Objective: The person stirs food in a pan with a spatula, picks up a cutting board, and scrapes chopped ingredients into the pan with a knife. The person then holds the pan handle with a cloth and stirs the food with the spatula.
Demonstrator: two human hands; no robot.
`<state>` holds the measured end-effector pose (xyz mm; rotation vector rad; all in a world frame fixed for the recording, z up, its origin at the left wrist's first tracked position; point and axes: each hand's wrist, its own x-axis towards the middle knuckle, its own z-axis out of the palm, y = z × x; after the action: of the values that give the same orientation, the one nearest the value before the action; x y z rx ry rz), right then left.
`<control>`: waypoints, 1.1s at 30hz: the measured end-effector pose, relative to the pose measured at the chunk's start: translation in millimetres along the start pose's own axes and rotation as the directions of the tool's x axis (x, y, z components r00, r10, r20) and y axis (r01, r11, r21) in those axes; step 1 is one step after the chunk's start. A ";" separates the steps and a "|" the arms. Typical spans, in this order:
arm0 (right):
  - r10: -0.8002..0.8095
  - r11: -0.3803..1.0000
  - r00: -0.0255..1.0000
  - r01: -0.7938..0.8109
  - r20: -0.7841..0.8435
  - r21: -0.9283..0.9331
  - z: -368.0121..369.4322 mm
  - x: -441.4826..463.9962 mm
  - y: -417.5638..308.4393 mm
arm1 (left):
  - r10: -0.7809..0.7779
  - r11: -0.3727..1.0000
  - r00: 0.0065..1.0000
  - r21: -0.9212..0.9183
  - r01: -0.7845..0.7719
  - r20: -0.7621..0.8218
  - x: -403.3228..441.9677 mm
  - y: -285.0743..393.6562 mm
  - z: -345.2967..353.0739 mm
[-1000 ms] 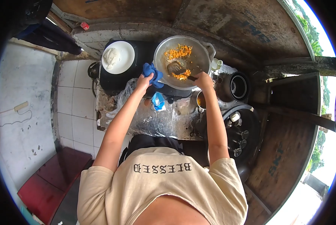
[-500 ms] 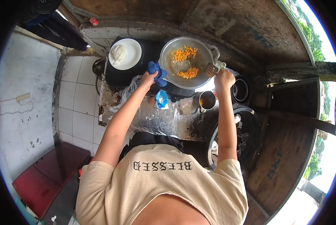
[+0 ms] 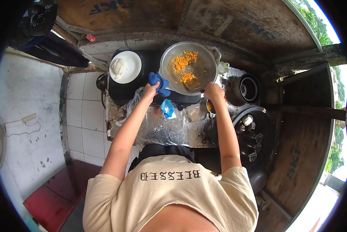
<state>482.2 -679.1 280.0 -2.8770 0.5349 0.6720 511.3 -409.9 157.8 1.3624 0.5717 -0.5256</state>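
A wide metal pan (image 3: 206, 65) sits on the stove with chopped orange food (image 3: 183, 63) in it. My left hand (image 3: 150, 91) is closed on a folded blue cloth (image 3: 158, 82) at the pan's near left edge; whatever part of the pan lies under the cloth is hidden. In my right hand (image 3: 214, 92), closed at the near right rim, is a spatula (image 3: 191, 84). Its slotted brown head lies inside the pan against the near part of the food. Most of its handle is covered by my fingers.
Left of the pan, a white plate (image 3: 133, 67) holds a pale mound of what looks like rice (image 3: 119, 67). Near the foil-covered counter edge (image 3: 158, 133) are a blue packet (image 3: 167, 108) and a metal mug (image 3: 210, 106). A dark pot (image 3: 247, 89) and a black basin (image 3: 264, 123) stand right.
My right hand has moved left and nearer, bringing the spatula head from the pan's right rim into the food. The orange food has shifted within the pan. My left hand keeps the cloth.
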 end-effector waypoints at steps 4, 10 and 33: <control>-0.034 0.872 0.986 0.109 -0.164 0.477 35.0 31.7 -10.8 | -0.010 0.998 1.000 0.055 0.011 -0.005 1.9 3.6 -0.9; -0.020 0.908 0.995 0.057 -0.094 0.415 31.2 49.4 -16.8 | -0.037 0.996 0.999 0.084 0.038 -0.006 5.1 1.8 -1.7; 0.026 0.994 0.849 -0.077 -0.527 -0.076 -23.9 60.3 13.8 | -0.005 0.999 1.000 -0.040 0.005 -0.018 10.5 14.6 4.8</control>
<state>537.2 -715.6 273.3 -3.1368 0.6571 -0.1165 529.0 -412.9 162.4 1.3297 0.5980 -0.5037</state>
